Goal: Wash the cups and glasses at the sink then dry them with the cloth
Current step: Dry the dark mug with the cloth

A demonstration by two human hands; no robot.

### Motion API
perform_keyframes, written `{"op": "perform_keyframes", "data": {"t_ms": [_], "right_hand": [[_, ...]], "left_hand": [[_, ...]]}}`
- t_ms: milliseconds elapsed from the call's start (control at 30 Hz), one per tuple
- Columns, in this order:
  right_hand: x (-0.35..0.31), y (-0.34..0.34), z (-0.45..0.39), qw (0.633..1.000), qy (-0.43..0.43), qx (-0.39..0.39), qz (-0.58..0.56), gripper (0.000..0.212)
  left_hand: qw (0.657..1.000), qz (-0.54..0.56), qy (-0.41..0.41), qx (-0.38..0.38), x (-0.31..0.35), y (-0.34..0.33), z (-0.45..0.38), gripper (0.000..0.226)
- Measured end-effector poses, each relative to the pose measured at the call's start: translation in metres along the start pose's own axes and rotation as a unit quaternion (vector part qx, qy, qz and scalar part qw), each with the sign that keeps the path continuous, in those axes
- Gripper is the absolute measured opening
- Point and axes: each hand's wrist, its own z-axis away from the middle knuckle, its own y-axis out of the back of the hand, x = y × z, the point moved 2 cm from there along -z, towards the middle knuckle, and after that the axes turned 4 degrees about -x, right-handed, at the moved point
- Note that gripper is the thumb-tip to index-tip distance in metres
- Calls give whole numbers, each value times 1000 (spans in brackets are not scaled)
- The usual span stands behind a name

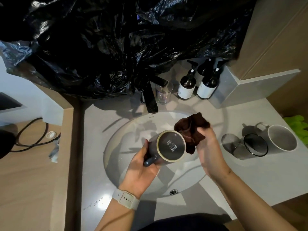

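Observation:
Over the white sink basin (120,144), my left hand (141,169) grips a dark grey mug (168,145) by its handle side, tipped so its base faces the camera. My right hand (208,147) holds a bunched dark brown cloth (191,129) that touches the mug's right side. On the counter to the right lie a clear glass (230,142), a black-rimmed glass on its side (255,145) and a grey mug (281,137). Another clear glass (163,94) stands upright behind the black faucet (150,100).
Black plastic sheeting (116,44) covers the wall above the sink. Two dark pump bottles (187,85) (207,85) stand at the back right. A green cloth (298,125) lies at the far right edge. A cable (30,130) runs over the wooden surface on the left.

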Motion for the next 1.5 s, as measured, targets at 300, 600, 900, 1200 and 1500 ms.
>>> {"op": "perform_keyframes", "data": {"t_ms": [300,600,900,1200,1500], "right_hand": [[29,18,20,851,191,-185,453,36],[24,16,17,868,203,-100,441,32],[18,-3,14,868,208,-96,440,27],[19,-3,11,893,202,-92,391,31],[20,-10,12,892,185,-100,400,26]], "left_hand": [[987,-68,-9,148,-11,22,-6,30],[976,-132,-90,151,6,12,-4,26],[967,-159,-127,155,27,9,-3,22],[962,-168,-140,161,31,4,2,23],[972,-142,-89,164,18,7,5,29]]}}
